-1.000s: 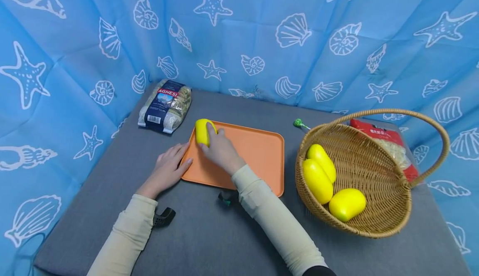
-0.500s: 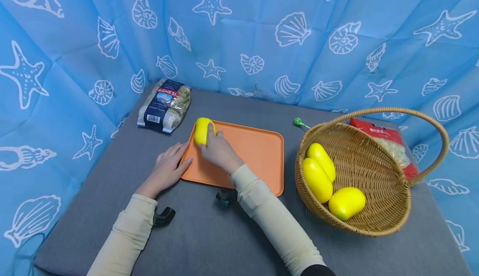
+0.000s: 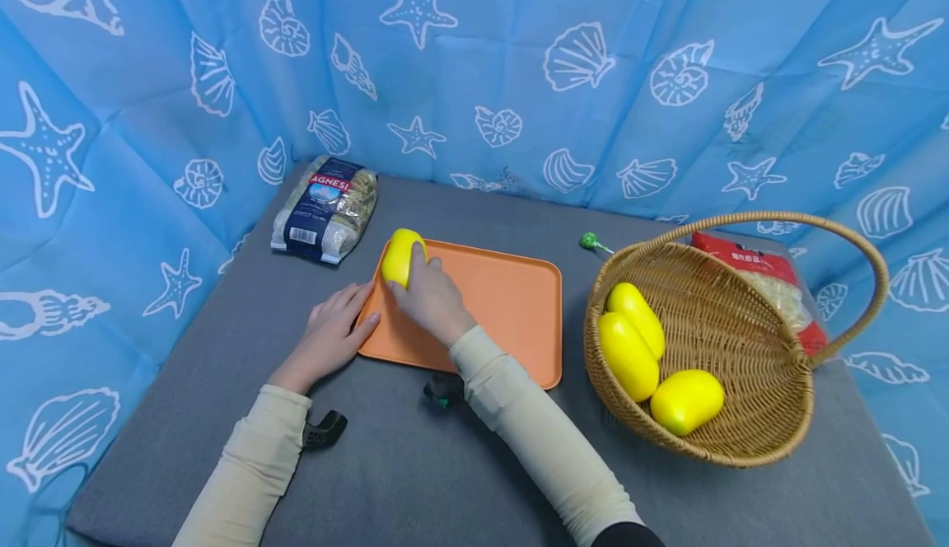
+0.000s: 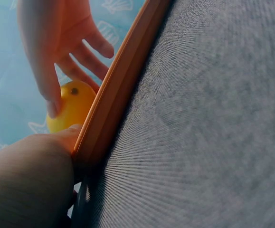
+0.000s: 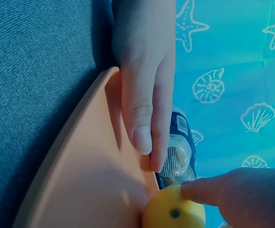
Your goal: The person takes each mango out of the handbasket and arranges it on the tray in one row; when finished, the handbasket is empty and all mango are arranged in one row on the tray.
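Observation:
A yellow mango (image 3: 401,256) lies at the far left corner of the orange tray (image 3: 504,300). My right hand (image 3: 433,296) holds it from the near right side, with the index finger on top and the thumb at its near end. In the right wrist view, a fingertip touches the mango (image 5: 173,211) near its dark stem spot. My left hand (image 3: 334,333) rests over the tray's left rim, its thumb inside and its fingers fairly straight along the edge. The left wrist view shows the mango (image 4: 73,107) just behind the tray wall (image 4: 113,95).
Right of the tray stands a wicker basket (image 3: 730,345) with three more mangoes (image 3: 686,401) in it. A pasta bag (image 3: 326,209) lies at the back left, a red bag (image 3: 749,259) behind the basket. A green lollipop (image 3: 591,241) lies between tray and basket.
The mango and my right hand have shifted slightly left and away. My left hand stays at the tray's rim, and the tray has not visibly moved.

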Motion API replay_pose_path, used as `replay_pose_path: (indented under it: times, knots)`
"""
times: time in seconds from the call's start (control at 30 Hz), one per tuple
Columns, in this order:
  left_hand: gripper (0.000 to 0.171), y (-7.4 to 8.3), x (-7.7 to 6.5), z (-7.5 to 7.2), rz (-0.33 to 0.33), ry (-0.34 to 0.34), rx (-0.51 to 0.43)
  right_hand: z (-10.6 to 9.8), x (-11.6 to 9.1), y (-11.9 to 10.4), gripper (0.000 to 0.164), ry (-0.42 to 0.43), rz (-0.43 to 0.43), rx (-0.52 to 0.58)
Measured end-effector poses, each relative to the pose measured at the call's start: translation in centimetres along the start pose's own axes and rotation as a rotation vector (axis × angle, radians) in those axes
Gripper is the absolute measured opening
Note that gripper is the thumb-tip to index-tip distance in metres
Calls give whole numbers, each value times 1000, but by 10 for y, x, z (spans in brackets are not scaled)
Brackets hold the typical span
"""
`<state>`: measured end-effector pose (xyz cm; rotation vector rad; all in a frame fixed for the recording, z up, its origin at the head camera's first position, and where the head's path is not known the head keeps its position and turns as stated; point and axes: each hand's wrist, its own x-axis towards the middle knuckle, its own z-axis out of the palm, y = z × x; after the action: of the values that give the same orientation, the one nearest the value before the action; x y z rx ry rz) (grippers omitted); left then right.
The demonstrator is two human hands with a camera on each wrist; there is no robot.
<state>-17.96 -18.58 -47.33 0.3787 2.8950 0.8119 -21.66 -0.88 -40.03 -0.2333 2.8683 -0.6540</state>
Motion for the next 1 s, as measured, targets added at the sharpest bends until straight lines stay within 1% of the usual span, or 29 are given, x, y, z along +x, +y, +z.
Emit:
replay_pose_path:
  times: [0.17,0.4,0.63,0.9,1.0]
  knots:
    - [65,-1,1,1,7,4,6,1,0,0,79,19,16,-5]
    - [65,-1,1,-1,13,15,1,1,1,0,80,34,15,-20]
    - [65,1,-1,-1,7,4,-14,1,-1,-1,78,39,27,-22]
    - [65,0,-2,0,12,6,-16,2,-2,-2,79,47,53,-2]
    - [65,1,-1,-2,-2,-4,-13,2,-1,-2,80,52,57,-10]
